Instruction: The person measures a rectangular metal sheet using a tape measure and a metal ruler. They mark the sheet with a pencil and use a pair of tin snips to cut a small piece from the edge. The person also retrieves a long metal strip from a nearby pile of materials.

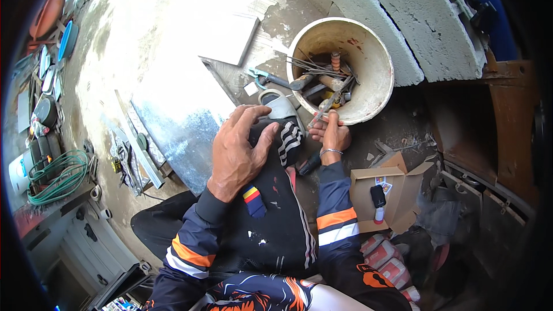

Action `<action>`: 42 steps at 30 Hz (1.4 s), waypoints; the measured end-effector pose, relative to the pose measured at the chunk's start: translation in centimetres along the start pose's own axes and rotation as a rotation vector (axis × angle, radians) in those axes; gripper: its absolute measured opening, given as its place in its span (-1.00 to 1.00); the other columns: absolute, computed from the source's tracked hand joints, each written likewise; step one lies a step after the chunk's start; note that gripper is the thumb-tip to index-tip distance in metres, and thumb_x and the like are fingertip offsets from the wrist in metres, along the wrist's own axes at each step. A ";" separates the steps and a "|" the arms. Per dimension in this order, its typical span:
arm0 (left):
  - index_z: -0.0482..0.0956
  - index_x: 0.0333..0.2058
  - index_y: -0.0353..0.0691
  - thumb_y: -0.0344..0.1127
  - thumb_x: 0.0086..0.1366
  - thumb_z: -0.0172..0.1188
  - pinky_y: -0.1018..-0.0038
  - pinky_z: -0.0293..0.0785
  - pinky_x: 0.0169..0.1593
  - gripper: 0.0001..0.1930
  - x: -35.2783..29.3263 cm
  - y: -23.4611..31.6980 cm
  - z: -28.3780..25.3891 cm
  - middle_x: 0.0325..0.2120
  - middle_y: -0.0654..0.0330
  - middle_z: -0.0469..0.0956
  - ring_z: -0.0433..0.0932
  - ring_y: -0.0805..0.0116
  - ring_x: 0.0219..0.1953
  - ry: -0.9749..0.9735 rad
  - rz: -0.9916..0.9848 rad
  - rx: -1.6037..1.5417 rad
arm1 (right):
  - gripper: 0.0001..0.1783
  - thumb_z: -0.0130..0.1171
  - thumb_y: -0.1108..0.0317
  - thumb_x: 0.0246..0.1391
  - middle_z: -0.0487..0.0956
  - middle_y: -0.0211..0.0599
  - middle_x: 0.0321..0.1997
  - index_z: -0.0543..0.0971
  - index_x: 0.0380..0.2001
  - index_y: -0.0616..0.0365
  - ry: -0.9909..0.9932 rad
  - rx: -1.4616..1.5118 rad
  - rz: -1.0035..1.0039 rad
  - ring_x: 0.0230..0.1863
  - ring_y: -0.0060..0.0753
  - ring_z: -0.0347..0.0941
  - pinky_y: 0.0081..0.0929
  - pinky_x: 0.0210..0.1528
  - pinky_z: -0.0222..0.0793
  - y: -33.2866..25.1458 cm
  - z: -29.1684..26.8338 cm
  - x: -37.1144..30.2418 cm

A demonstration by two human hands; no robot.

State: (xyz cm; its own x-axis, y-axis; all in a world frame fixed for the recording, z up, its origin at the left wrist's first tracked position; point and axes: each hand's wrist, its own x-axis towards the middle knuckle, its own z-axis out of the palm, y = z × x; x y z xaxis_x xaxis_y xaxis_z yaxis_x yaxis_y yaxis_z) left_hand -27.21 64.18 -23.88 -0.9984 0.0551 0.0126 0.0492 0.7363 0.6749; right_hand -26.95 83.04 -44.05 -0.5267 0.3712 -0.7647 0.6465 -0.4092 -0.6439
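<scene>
My left hand (239, 150) rests over my bent knee in black trousers with white stripes. Its fingers are bent but apart from the thumb, and nothing is in it. At the near rim of a dirty whitish bucket (377, 89), my right hand (332, 138) is closed, thumb up, on a slim grey metal tool (329, 103) that slants out of the bucket. The tool's exact kind is hard to make out. Inside the bucket lie thin metal rods (314, 68), an orange-ribbed handle (336, 60) and wooden-looking handles (332, 83).
An open cardboard box (363, 198) holding a small black-capped bottle (378, 197) sits right of my right forearm. Pale slabs (403, 17) lean behind the bucket. A blue-handled tool (268, 76) lies left of it. Metal sheets (178, 132), metal strips (138, 144) and a coiled green hose (60, 178) are leftward.
</scene>
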 end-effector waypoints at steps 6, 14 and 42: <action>0.58 -0.23 -0.22 -0.37 0.16 0.31 0.32 0.44 -0.15 -0.80 -0.4 -0.9 0.3 -0.29 0.15 0.57 0.55 0.13 -0.27 0.074 0.048 -0.024 | -0.14 0.05 -0.44 0.05 0.60 -0.09 -0.57 0.58 -0.26 0.35 -0.191 -0.404 0.173 -0.65 -0.29 0.58 -0.49 -0.71 0.42 -3.5 -2.9 0.0; 0.58 -0.30 -0.21 -0.42 0.12 0.32 0.31 0.42 -0.17 -0.84 -0.4 -1.3 -0.1 -0.35 0.14 0.56 0.53 0.14 -0.27 0.160 0.054 0.009 | -0.59 0.03 0.12 0.26 0.56 -0.28 -0.64 0.64 -0.40 0.26 -0.261 -0.837 -0.434 -0.67 -0.57 0.48 -0.58 -0.66 0.31 -17.3 -2.8 3.5; 0.58 -0.37 -0.20 -0.45 0.14 0.26 0.35 0.35 -0.24 -0.93 -0.7 -0.6 0.1 -0.49 0.20 0.56 0.48 0.21 -0.43 0.248 0.032 -0.027 | -0.21 -0.35 -0.18 0.38 0.63 -0.20 -0.36 0.60 -0.57 0.24 -1.005 -0.682 -0.365 -0.12 -0.32 0.48 -0.40 0.20 0.19 -13.4 1.1 16.5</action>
State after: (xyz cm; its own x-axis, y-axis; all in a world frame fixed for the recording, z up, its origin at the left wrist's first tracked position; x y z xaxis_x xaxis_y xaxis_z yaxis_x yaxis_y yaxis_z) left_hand -26.54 63.76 -24.43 -0.9729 -0.0910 0.2127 0.0837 0.7187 0.6903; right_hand -44.96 93.71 -48.05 -0.7255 -0.5453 -0.4198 0.3703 0.2047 -0.9061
